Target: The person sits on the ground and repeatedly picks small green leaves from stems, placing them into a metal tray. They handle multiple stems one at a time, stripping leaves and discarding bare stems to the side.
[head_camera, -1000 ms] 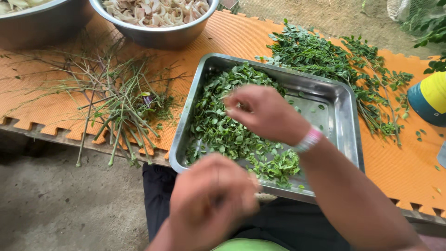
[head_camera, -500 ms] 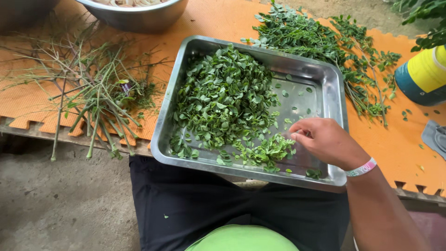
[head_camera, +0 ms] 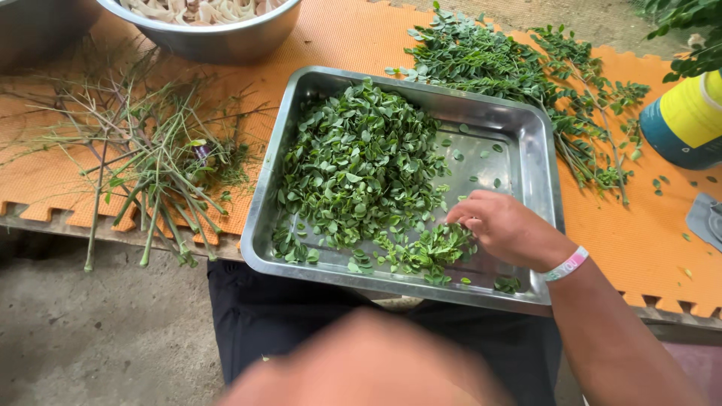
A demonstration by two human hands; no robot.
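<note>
A steel tray point(head_camera: 541, 150) rests on my lap at the edge of an orange foam mat point(head_camera: 353, 37). A heap of small green leaves point(head_camera: 353, 165) fills its left half. My right hand point(head_camera: 515, 229), with a pale wristband, reaches into the tray's near right part. Its fingertips are pinched together on a small clump of leaves point(head_camera: 432, 248). My left hand point(head_camera: 361, 365) is a close, blurred shape at the bottom middle, below the tray. Whether it holds anything cannot be made out.
Bare stripped stems point(head_camera: 150, 165) lie in a pile left of the tray. Leafy sprigs point(head_camera: 526, 75) lie behind and right of it. A steel bowl point(head_camera: 218, 30) of pale pieces stands at the back. At the right edge is a yellow and blue container point(head_camera: 684, 120).
My right hand has stayed low in the tray's near right part, by the leaf clump. My left hand, out of view half a second ago, has come back in at the bottom.
</note>
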